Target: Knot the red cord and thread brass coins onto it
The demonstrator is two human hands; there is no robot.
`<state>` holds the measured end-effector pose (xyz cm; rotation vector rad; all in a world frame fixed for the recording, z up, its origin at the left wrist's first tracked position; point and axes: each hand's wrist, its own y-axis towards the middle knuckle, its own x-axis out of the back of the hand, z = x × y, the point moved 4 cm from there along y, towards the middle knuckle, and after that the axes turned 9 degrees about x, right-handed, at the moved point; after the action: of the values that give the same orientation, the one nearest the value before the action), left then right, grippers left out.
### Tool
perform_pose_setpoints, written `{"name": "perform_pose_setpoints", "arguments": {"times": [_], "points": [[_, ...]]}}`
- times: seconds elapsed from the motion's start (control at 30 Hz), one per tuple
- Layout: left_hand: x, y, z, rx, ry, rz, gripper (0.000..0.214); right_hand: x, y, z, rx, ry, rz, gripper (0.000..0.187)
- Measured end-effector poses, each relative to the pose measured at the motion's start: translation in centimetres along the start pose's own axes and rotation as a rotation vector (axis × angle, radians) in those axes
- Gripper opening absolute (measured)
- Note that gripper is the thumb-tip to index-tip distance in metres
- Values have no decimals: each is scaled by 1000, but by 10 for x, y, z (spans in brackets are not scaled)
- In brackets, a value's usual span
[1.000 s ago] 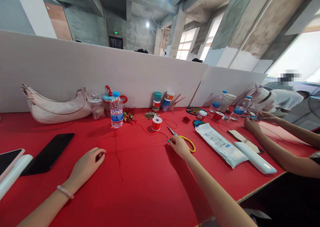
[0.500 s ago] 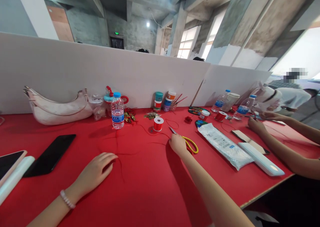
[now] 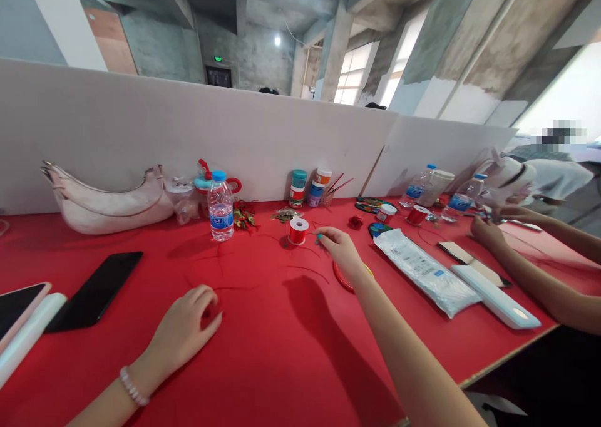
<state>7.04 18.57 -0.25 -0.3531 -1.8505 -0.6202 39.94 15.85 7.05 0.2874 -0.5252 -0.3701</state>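
Note:
My left hand [image 3: 188, 320] rests on the red table with its fingers loosely curved and thumb apart, holding nothing. A thin dark red cord [image 3: 235, 288] lies just beyond its fingertips. My right hand [image 3: 342, 250] reaches forward over the table, its thumb and fingertips pinching a small turquoise bead-like piece [image 3: 319, 236], too small to make out fully. Left of those fingertips stands a spool of red cord [image 3: 298, 231]. Partly hidden under my right hand are the scissors, with a red and yellow handle [image 3: 342, 278]; their blades are covered.
A water bottle [image 3: 220, 208], paint jars [image 3: 297, 189], a red cord bundle [image 3: 355, 222] and gold-coloured pieces [image 3: 244, 217] stand or lie towards the white partition [image 3: 263, 139]. A black phone [image 3: 96, 289] lies left, a plastic parcel [image 3: 427, 273] right. Another person's hands [image 3: 488, 230] work at far right.
My right hand has shifted slightly up and right from beside the scissors and now shows a turquoise piece in its fingertips. My left thumb and fingers have spread a little.

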Motion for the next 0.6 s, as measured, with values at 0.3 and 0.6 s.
{"name": "perform_pose_setpoints", "arguments": {"times": [0.3,0.6], "points": [[-2,-6,0,308,268,100,37,-95,-28,45,151,63,404,16],[5,-9,-5,303,413,277,31,-154,-43,54,292,-530,660,22]]}}
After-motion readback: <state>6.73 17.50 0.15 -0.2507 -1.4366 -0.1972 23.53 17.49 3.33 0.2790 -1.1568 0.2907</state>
